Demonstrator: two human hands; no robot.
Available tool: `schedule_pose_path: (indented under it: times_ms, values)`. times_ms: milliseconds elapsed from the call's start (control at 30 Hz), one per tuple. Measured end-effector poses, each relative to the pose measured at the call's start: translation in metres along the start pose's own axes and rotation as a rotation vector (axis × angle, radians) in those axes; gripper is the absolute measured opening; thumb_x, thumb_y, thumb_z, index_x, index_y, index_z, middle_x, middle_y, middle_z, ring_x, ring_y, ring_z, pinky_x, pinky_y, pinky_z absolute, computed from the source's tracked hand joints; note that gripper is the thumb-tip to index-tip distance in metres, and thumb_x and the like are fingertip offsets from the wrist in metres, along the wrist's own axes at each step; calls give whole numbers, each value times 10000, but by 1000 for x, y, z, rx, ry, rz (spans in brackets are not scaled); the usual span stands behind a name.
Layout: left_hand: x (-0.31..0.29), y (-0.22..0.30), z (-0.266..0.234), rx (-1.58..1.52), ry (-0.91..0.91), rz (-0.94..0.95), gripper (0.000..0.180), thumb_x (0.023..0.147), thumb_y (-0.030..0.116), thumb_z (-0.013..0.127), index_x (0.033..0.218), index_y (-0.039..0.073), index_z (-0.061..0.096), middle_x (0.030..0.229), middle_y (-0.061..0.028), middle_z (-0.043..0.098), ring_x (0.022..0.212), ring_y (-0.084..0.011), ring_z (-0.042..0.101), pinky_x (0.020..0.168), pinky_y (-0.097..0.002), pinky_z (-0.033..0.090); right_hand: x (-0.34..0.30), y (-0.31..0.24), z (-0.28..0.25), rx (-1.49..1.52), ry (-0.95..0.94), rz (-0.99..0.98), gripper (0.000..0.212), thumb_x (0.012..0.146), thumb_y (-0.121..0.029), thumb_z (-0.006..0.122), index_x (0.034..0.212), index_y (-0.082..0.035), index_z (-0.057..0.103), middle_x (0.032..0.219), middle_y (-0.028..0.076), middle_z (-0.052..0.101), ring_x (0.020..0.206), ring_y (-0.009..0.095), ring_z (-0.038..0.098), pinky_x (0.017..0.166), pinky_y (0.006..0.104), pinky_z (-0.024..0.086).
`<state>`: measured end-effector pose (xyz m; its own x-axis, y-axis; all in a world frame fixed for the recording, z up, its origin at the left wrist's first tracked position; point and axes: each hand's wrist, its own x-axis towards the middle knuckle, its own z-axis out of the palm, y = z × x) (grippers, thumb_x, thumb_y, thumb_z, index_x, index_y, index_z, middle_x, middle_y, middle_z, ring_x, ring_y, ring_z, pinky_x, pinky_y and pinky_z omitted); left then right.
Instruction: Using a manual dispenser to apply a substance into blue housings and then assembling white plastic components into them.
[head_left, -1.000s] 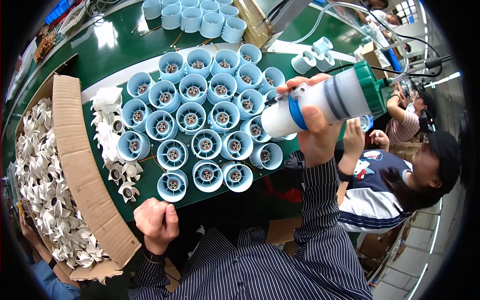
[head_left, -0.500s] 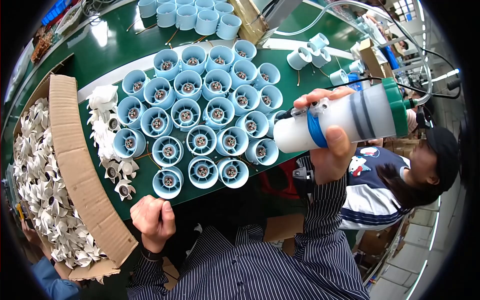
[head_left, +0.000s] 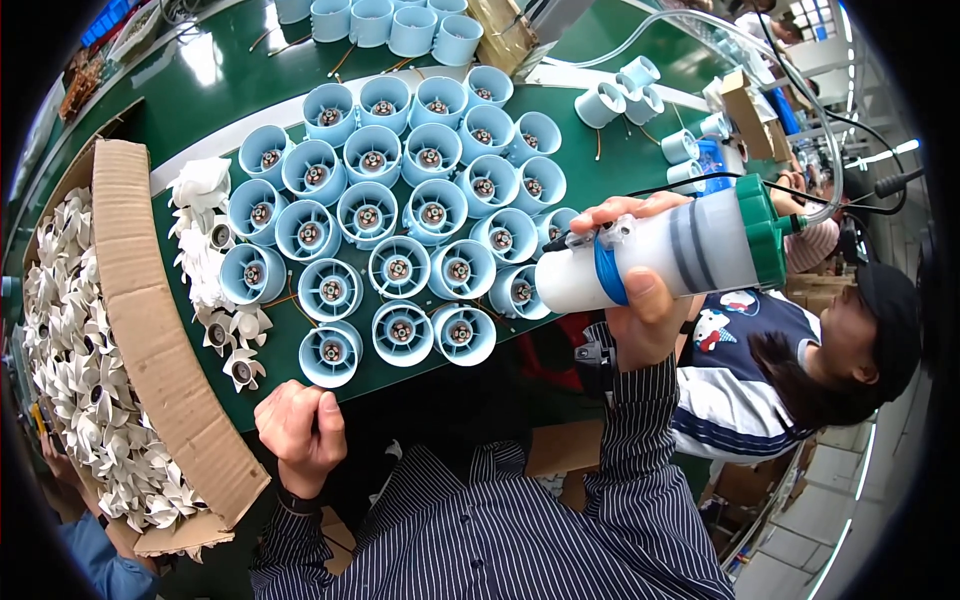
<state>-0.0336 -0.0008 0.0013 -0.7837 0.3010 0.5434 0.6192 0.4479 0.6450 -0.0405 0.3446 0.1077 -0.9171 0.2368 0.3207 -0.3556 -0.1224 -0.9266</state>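
Observation:
My right hand (head_left: 648,300) is wrapped round a thick white dispensing syringe barrel (head_left: 715,245) with a green cap (head_left: 765,232), held tilted above the right edge of the parts. Blue tape (head_left: 608,270) circles the barrel. Its pale end points left, over the light-blue fan housings (head_left: 368,212), which stand in rows with their open tops up and metal-cored hubs inside. At the bench's front edge, my left hand (head_left: 300,425) is closed in a fist, with nothing showing in it, just below the nearest housing (head_left: 330,352).
A cardboard box (head_left: 165,340) full of white fan impellers (head_left: 95,390) stands at left, with loose impellers (head_left: 243,368) beside it. More blue housings (head_left: 410,35) stand at the back. A clear hose (head_left: 832,160) runs from the green cap. A person in a black cap (head_left: 885,320) sits at right.
My right hand and the dispensing barrel have moved slightly left and down. The bench has shifted a little in view. My left hand stays in a fist near the front edge.

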Motion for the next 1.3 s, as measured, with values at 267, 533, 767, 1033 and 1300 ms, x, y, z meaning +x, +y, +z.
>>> schedule_pose_path:
  times_ms: [267, 533, 767, 1033, 1300]
  values:
    - [0, -1, -1, 13, -1, 0, 119, 849, -2, 675, 782, 10, 577, 621, -73, 505, 494, -248, 493, 504, -354, 414, 2, 3, 0, 25, 22, -26, 587, 843, -202, 873, 1256, -55, 483, 1179, 221, 679, 1106, 342, 702, 1003, 513, 562]
    - [1, 0, 1, 2, 10, 2, 118, 852, -2, 676, 784, 12, 580, 614, -72, 496, 489, -245, 486, 503, -352, 412, 2, 3, -2, 9, 37, -16, 584, 837, -206, 875, 1244, -52, 486, 1170, 228, 683, 1105, 347, 703, 1003, 512, 562]
    - [2, 1, -1, 0, 6, -10, 117, 857, -2, 676, 787, 13, 583, 607, -66, 487, 485, -238, 482, 502, -349, 408, 3, -11, 10, -55, 67, -69, 607, 840, -248, 881, 1249, -41, 483, 1188, 233, 681, 1096, 349, 706, 994, 513, 568]
    - [2, 3, -7, -114, 5, -135, 118, 862, 0, 683, 790, 22, 593, 605, -62, 486, 486, -235, 488, 507, -348, 416, 17, -17, 39, 47, -39, -47, 592, 848, -229, 874, 1256, -35, 492, 1188, 221, 682, 1098, 341, 705, 988, 512, 571]
    - [3, 0, -6, -91, -8, -73, 122, 853, -1, 694, 780, 27, 599, 608, -69, 496, 488, -240, 504, 504, -350, 421, 31, 17, 51, -58, -137, -3, 584, 871, -313, 823, 1278, -72, 481, 1203, 209, 652, 1125, 341, 672, 1039, 493, 525]
